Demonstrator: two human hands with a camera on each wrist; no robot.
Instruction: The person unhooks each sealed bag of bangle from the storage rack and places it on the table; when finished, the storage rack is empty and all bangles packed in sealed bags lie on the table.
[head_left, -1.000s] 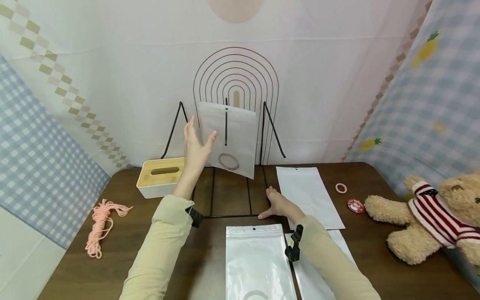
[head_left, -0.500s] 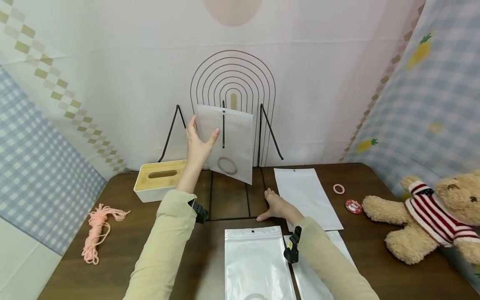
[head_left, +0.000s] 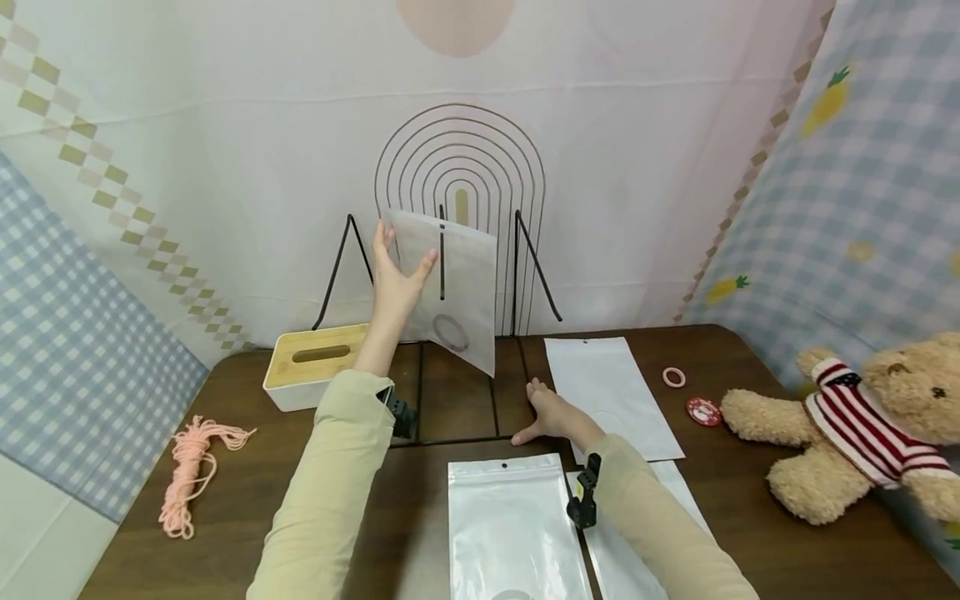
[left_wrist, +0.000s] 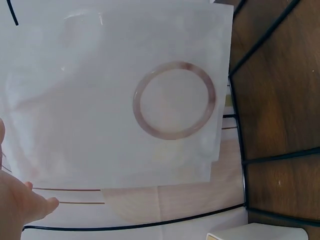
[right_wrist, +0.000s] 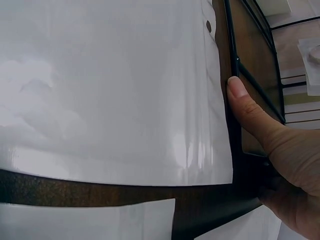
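A translucent white zip bag [head_left: 468, 279] hangs by its top hole from the middle hook of a black wire rack [head_left: 457, 439]. A pinkish bangle [left_wrist: 139, 107] shows through it; in the left wrist view a second edge shows behind the bag. My left hand [head_left: 397, 287] is raised at the bag's left side, thumb and fingers spread apart; whether it touches the bag I cannot tell. My right hand [head_left: 555, 412] rests at the front right corner of the rack's base. In the right wrist view its thumb [right_wrist: 245, 102] lies straight against the bar, the other fingers mostly hidden.
White zip bags lie in front [head_left: 513, 517], at right [head_left: 600, 375] and under the right forearm [head_left: 618, 550]. A tissue box [head_left: 300, 387] stands left of the rack, beyond a pink rope bundle [head_left: 187, 475]. Rightward are a pink ring [head_left: 666, 383], a red chip [head_left: 703, 411] and a teddy bear [head_left: 821, 483].
The hanging bag has turned on the hook, its right edge swinging toward me. My left hand has shifted slightly toward it, while the right hand stays on the rack's base. The head view has shifted slightly.
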